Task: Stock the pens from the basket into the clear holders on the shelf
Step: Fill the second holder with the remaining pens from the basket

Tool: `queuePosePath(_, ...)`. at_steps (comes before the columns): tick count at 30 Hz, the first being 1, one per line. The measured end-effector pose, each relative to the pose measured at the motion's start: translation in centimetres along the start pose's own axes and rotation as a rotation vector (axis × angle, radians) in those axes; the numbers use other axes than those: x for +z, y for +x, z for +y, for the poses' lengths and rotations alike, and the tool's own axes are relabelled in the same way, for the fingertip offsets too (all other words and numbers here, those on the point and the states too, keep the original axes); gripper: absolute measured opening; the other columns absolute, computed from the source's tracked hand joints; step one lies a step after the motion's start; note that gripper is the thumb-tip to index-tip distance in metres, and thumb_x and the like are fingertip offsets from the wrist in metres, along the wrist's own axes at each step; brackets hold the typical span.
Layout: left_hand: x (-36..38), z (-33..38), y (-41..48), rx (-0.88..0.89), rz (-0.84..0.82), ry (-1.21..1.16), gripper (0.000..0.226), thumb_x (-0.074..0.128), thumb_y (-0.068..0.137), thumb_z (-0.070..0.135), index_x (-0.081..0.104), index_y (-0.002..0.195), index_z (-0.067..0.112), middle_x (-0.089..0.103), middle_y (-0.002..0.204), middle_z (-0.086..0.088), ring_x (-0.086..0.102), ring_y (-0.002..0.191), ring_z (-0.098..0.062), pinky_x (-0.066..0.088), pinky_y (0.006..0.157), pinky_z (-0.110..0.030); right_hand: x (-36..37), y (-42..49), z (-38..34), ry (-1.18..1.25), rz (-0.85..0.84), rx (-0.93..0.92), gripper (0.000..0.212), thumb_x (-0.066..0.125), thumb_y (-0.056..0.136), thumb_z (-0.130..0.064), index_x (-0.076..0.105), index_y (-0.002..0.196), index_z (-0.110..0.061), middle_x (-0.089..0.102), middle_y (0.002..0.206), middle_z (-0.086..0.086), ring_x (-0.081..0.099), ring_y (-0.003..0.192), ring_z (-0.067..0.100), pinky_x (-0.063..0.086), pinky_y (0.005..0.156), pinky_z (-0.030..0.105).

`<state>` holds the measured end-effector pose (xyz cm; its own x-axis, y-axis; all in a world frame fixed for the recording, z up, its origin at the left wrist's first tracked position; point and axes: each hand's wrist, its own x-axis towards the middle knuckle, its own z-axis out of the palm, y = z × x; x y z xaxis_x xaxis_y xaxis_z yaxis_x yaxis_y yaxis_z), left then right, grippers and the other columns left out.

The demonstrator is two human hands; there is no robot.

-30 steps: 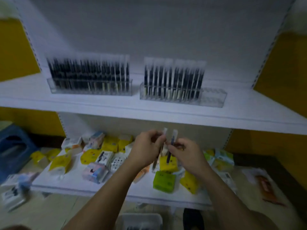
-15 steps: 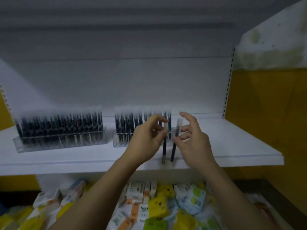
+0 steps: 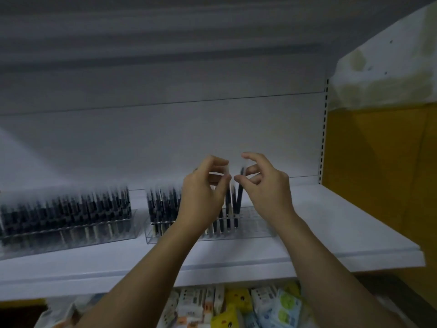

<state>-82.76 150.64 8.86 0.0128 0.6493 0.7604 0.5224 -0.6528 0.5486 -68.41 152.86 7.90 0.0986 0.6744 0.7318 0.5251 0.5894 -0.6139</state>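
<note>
at the bottom edge, small soft packets (image 3: 233,304) in yellow, white and pale blue lie on a lower level. they are cut off by the frame and partly hidden behind two bare forearms, and their print is too blurred to read.

above them runs the smooth white front edge of the shelf (image 3: 331,233). it is a flat board whose front right corner shows and whose left end runs out of view.

over the shelf's middle the left hand (image 3: 203,197) pinches a slim dark pen (image 3: 228,202) near its frosted cap with thumb and curled fingers. this hand hides much of what stands behind it. just beside it the right hand (image 3: 266,188) pinches a second pen (image 3: 239,197) between thumb and forefinger, with its other fingers loosely bent. both pens hang nearly upright over the clear holder (image 3: 250,227). whether their tips sit in its cells cannot be told.

that holder is a rectangular clear plastic tray with a grid, standing mid-shelf. stocked pens (image 3: 163,207) pack its left part.

toward the shelf's left end a second holder (image 3: 68,223), packed with dark pens, is smeared by blur and cut by the frame.

behind stand a matte grey-white back panel (image 3: 165,138), a slotted upright (image 3: 325,129) and a yellow wall (image 3: 378,174).
</note>
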Motion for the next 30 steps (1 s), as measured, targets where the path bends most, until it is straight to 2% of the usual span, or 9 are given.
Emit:
queuePosePath(6, 0.4, -1.2, 0.9, -0.038, -0.058, 0.13, 0.016, 0.064, 0.09, 0.021, 0.057, 0.103, 0.026, 0.061, 0.092, 0.016, 0.059, 0.082, 0.003, 0.046, 0.07, -0.007, 1.2, 0.1, 1.3, -0.036, -0.086, 0.004, 0.043, 0.071, 0.086, -0.026, 0.056, 0.126, -0.029, 0.061, 0.087, -0.011, 0.063, 0.072, 0.008, 0.054, 0.069, 0.023)
queuePosePath(8, 0.8, -1.6, 0.9, -0.028, -0.073, 0.259, 0.013, 0.063, 0.09, 0.025, 0.059, 0.103, 0.026, 0.062, 0.095, 0.015, 0.058, 0.087, -0.002, 0.047, 0.082, -0.018, 1.4, -0.3, 1.8, -0.114, -0.187, 0.013, 0.042, 0.069, 0.088, -0.028, 0.055, 0.127, -0.032, 0.061, 0.091, -0.013, 0.062, 0.077, 0.008, 0.055, 0.073, 0.025)
queuePosePath(9, 0.9, -1.9, 0.8, -0.018, -0.066, 0.347, 0.014, 0.062, 0.091, 0.028, 0.06, 0.104, 0.027, 0.063, 0.1, 0.015, 0.057, 0.096, -0.007, 0.041, 0.092, -0.025, 1.4, -0.7, 2.0, -0.156, -0.241, 0.018, 0.044, 0.068, 0.089, -0.029, 0.052, 0.13, -0.034, 0.062, 0.097, -0.012, 0.061, 0.082, 0.007, 0.054, 0.075, 0.025)
queuePosePath(12, 1.0, -2.3, 0.9, -0.039, -0.054, 0.511, 0.019, 0.057, 0.091, 0.036, 0.057, 0.11, 0.033, 0.061, 0.117, 0.013, 0.047, 0.12, -0.014, 0.023, 0.102, -0.034, 1.1, -2.0, 2.5, -0.214, -0.357, 0.051, 0.056, 0.059, 0.094, -0.027, 0.035, 0.142, -0.043, 0.061, 0.115, -0.009, 0.059, 0.094, 0.008, 0.049, 0.083, 0.024)
queuePosePath(17, 1.3, -2.4, 1.3, -0.037, -0.086, 0.601, 0.02, 0.051, 0.094, 0.04, 0.058, 0.111, 0.034, 0.062, 0.119, 0.01, 0.048, 0.121, -0.016, 0.023, 0.106, -0.038, 0.4, -2.5, 1.9, -0.308, -0.445, 0.075, 0.069, 0.054, 0.097, -0.024, 0.015, 0.147, -0.051, 0.059, 0.124, -0.004, 0.058, 0.099, 0.011, 0.051, 0.088, 0.029)
queuePosePath(20, 1.4, -2.3, 1.0, -0.027, -0.115, 0.637, 0.022, 0.052, 0.093, 0.036, 0.058, 0.114, 0.033, 0.062, 0.121, 0.007, 0.049, 0.121, -0.017, 0.023, 0.107, -0.038, 0.3, -2.5, 1.2, -0.413, -0.503, 0.055, 0.077, 0.053, 0.096, -0.023, 0.004, 0.148, -0.051, 0.063, 0.115, 0.0, 0.061, 0.093, 0.017, 0.054, 0.084, 0.036)
queuePosePath(22, 1.1, -2.5, 0.5, 0.0, -0.111, 0.624, 0.025, 0.054, 0.092, 0.035, 0.059, 0.116, 0.033, 0.061, 0.124, 0.007, 0.048, 0.123, -0.017, 0.021, 0.109, -0.038, 0.2, -2.7, 0.9, -0.432, -0.517, 0.059, 0.083, 0.054, 0.095, -0.023, -0.002, 0.147, -0.052, 0.063, 0.115, 0.001, 0.062, 0.092, 0.019, 0.054, 0.083, 0.038)
queuePosePath(26, -0.2, -2.7, -1.1, 0.098, -0.12, 0.615, 0.038, 0.059, 0.089, 0.031, 0.057, 0.127, 0.027, 0.055, 0.136, 0.0, 0.041, 0.133, -0.021, 0.014, 0.116, -0.04, -0.1, -4.0, -0.1, -0.44, -0.494, 0.075, 0.099, 0.061, 0.093, -0.025, -0.019, 0.145, -0.05, 0.048, 0.133, 0.006, 0.058, 0.098, 0.021, 0.052, 0.083, 0.034)
queuePosePath(30, -2.1, -2.6, -3.6, 0.221, -0.122, 0.653, 0.041, 0.063, 0.086, 0.028, 0.059, 0.126, 0.019, 0.058, 0.132, -0.007, 0.045, 0.131, -0.026, 0.022, 0.115, -0.043, 0.3, -7.0, -1.8, -0.483, -0.395, -0.01, 0.093, 0.062, 0.091, -0.033, -0.01, 0.148, -0.046, 0.038, 0.141, -0.001, 0.049, 0.117, 0.021, 0.045, 0.092, 0.034)
